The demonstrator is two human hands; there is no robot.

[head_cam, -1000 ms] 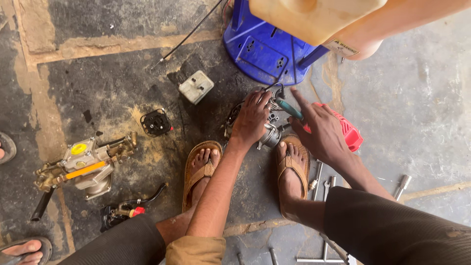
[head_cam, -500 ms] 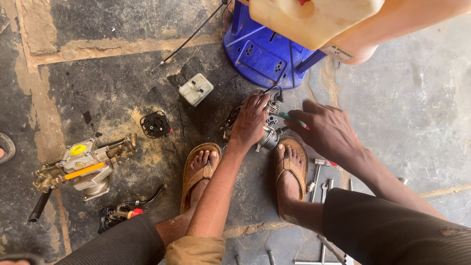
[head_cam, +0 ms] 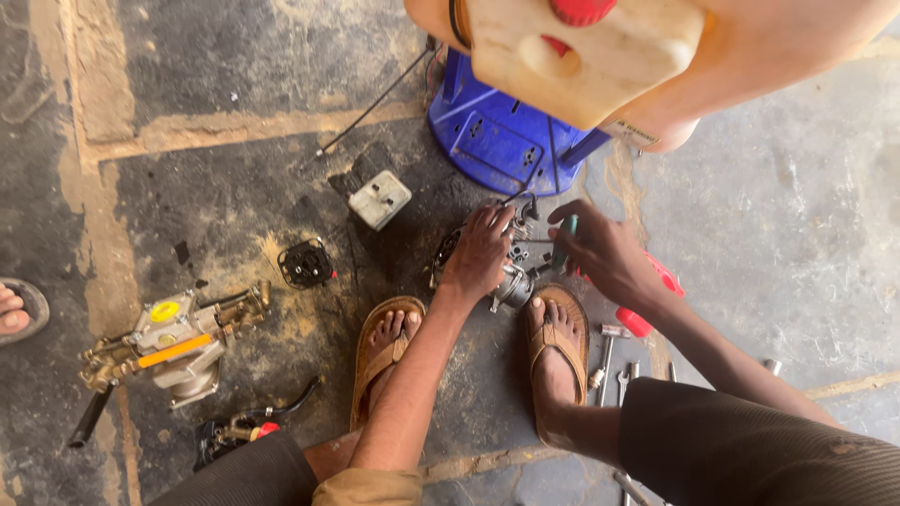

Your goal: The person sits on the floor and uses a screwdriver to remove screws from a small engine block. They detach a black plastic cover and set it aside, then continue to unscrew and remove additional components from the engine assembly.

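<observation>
- The left hand (head_cam: 480, 251) rests palm-down on a small metal engine part (head_cam: 514, 281) lying on the concrete floor (head_cam: 769, 225) between the 2 sandalled feet; its fingers curl over the top of the part and pin it, much as they did 1 second ago.
- The right hand (head_cam: 605, 255) has shifted: 1 second ago it lay spread over a red-handled tool (head_cam: 647, 314) to the right; now it has come in beside the part and pinches a thin green-handled tool (head_cam: 565, 242), its tip pointed toward the part; the red handle is left on the floor under the wrist.
- So the hands have drawn close together over the part, 1 steadying, 1 bringing a tool to it; whether the tip already touches the metal cannot be told.
- The view has tilted too; the pale plastic tank (head_cam: 586, 56) with a red cap now fills more of the top edge, above the blue plastic stool (head_cam: 497, 141).
- Unmoved on the floor: a white square block (head_cam: 380, 199), a black ring-shaped piece (head_cam: 307, 264), a brass and yellow pump assembly (head_cam: 173, 342) far left, and loose spanners (head_cam: 607, 361) beside the right foot (head_cam: 555, 361).
</observation>
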